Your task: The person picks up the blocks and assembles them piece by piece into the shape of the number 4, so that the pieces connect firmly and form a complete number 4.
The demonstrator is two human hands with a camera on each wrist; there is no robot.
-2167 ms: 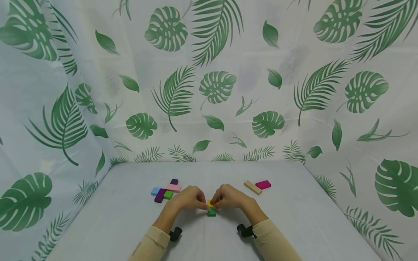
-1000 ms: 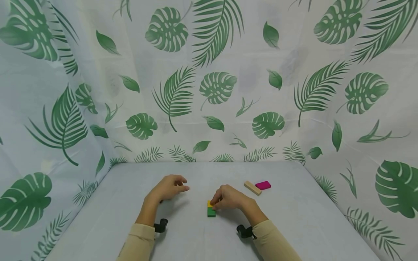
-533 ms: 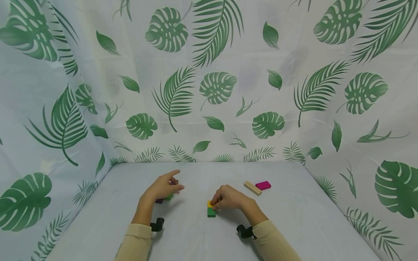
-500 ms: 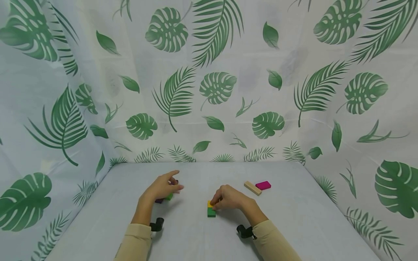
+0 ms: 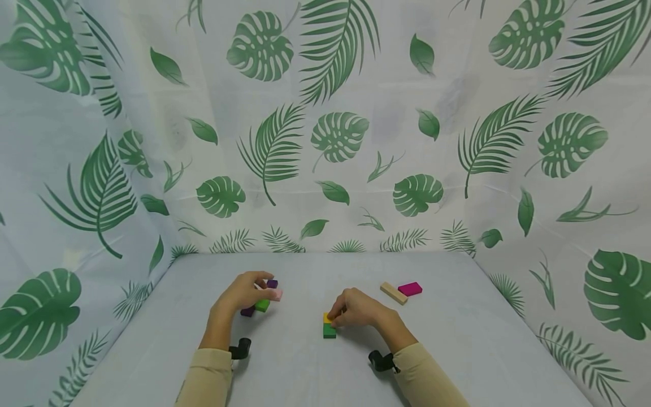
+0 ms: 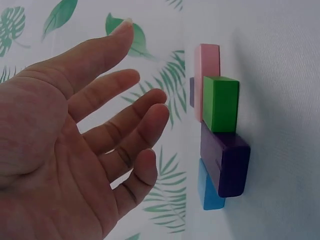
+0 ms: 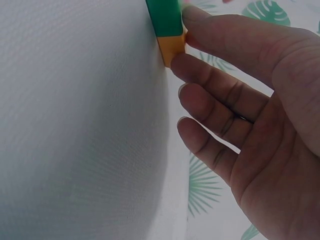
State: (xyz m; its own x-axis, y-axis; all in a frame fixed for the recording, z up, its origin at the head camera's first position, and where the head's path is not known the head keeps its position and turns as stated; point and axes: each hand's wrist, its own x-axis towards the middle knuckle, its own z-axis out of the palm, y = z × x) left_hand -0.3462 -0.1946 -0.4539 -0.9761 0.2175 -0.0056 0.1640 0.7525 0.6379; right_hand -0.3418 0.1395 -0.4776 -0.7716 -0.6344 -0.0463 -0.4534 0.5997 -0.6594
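My left hand hovers over a cluster of blocks at the left, its fingers loosely bent and holding nothing. In the left wrist view the palm stands apart from a pink block, a bright green block, a purple block and a light blue block. Another dark purple block lies at the back of this cluster. At the middle of the table my right hand pinches a yellow block with thumb and index finger. A darker green block lies against the yellow one's near side.
To the right of centre, a tan wooden block lies beside a magenta block. White cloth covers the table, and a leaf-patterned curtain encloses its back and sides.
My left hand has left the yellow and green blocks and moved left over the block cluster. Its extended index finger has since bent downward. The right hand stays at the yellow block.
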